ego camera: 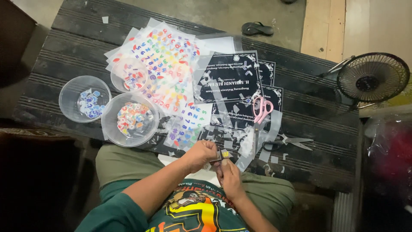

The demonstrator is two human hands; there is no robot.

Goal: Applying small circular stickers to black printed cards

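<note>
Your left hand (199, 154) and your right hand (229, 176) meet just in front of your tummy, at the near edge of the black table (86, 30). Together they pinch a small clear sticker piece (225, 154) with a yellow letter on it. Your left fingers are curled tight on one side of it, and your right fingers grip it from below. Just past your hands lie clear plastic scraps (240, 141) and cut bits of film. A little to the right rest 2 pairs of scissors: pink-handled scissors (261, 109) pointing at you, and black-handled scissors (287, 141) lying sideways. Under them sit black cards with white writing (229, 79). To the left of the cards spread sheets of colorful letter and number stickers (169, 64). Further left stand 3 round clear plastic bowls. The nearest bowl (130, 119) holds many bright cut-out stickers, the bowl on the far left (85, 99) holds bluish ones, and the smaller bowl behind (128, 75) sits on the sheets with a few pieces inside. At the far right edge stands a small black fan (372, 77). A dark sandal (256, 29) lies on the floor beyond the table.
</note>
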